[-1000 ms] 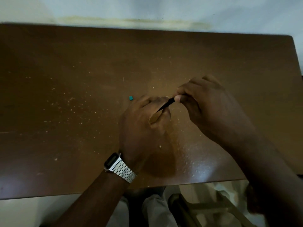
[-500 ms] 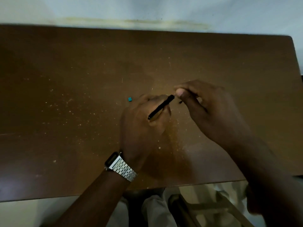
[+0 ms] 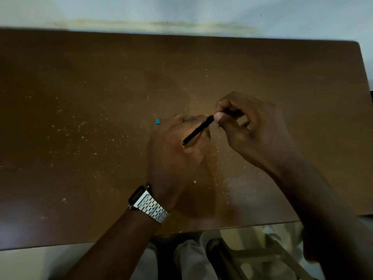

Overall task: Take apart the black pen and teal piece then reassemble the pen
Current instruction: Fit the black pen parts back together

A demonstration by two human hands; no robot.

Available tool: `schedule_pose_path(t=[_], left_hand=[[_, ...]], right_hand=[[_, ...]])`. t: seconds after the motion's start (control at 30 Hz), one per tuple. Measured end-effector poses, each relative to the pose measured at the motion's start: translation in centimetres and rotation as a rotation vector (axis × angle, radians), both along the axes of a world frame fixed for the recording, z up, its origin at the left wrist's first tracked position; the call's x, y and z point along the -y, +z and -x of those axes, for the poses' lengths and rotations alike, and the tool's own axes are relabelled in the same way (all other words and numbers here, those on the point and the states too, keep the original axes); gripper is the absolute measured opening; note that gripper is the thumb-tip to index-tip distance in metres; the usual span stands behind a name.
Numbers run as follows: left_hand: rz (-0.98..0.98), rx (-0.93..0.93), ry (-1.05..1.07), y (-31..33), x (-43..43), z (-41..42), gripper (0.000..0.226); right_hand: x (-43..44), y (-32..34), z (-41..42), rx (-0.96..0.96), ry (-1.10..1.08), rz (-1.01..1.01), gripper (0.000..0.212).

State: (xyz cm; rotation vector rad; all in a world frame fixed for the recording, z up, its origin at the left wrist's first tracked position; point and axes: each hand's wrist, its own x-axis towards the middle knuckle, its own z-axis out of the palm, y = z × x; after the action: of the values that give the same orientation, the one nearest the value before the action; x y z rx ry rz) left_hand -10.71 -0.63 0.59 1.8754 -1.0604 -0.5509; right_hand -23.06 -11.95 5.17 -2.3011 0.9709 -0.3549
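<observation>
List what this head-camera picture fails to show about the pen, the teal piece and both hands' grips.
- Black pen, head view: its lower end sinks into the left hand, so that end is hidden.
- Its upper end: the right hand fingertips cover it; any part pinched there cannot be made out.
- Teal piece on the table: too small to tell its shape.
- Right forearm: cut off by the frame's edge.

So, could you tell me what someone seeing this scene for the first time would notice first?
Two bare hands meet near the middle of the scuffed brown wooden table: the left hand holds a slim black pen barrel, and the right hand pinches its far end. A tiny teal square piece lies alone on the table just left of them, and a silver metal wristwatch gleams on the left wrist.
</observation>
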Motion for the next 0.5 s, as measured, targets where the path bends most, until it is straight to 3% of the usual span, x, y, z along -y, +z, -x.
schedule_pose_path(t=[0.17,0.4,0.5], left_hand=[[-0.016,-0.027,0.016,-0.1,-0.1,0.1,0.027],[-0.041,0.087,0.012,-0.2,-0.5,0.3,0.021],[-0.049,0.036,0.019,-0.7,-0.7,0.3,0.023]], right_hand=[[0.0,-0.2,-0.2,-0.019,-0.026,-0.058,0.005],[-0.9,-0.6,-0.6,-0.029,-0.056,-0.070,0.007],[-1.1,-0.9,-0.6,-0.019,-0.062,-0.101,0.009]])
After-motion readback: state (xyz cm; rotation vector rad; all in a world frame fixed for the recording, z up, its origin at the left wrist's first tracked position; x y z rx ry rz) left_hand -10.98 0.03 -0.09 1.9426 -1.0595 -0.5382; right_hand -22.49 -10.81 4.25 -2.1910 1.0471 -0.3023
